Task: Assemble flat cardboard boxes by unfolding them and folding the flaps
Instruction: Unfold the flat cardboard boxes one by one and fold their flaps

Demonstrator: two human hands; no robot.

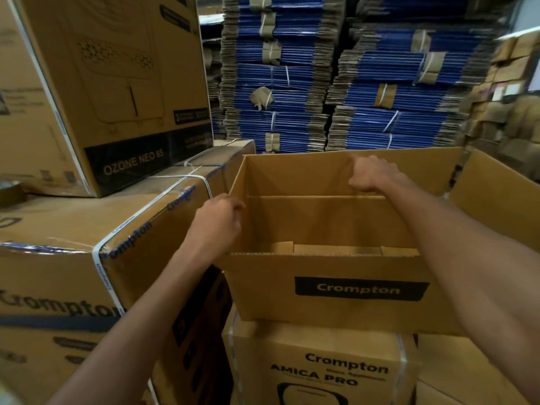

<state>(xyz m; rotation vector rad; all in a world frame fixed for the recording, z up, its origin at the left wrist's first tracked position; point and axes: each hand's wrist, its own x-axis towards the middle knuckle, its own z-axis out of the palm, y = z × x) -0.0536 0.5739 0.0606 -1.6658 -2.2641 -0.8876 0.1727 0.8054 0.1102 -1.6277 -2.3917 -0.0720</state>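
Nearest to the camera, both bare forearms reached forward and slightly up from the lower edge of the view, one on each side of the open box point(336, 305). This box, with a dark "Crompton" label on its near wall, stood on the top of a strapped carton point(321, 346) printed "Amica Pro" and covered that top's front edge. Inside it, folded bottom flaps point(336, 249) showed just behind the near wall. The left hand point(217, 222) was at the upper edge of the box's left wall, wrist bent, with its fingers point(233, 204) curled tight over that edge and gripping it. The right hand point(372, 173) was stretched across the opening to the far flap point(306, 171), which stood upright; the fingers were curled into a fist against it, but I could not tell if they pinched the cardboard. The right side flap point(496, 206) leaned outward. To the left lay a large strapped box point(58, 258), and on its top stood a carton point(117, 83) marked "Ozone Neo 85". Farthest away rose tall stacks of blue bundles point(292, 83) of flat cardboard, tied with white straps.
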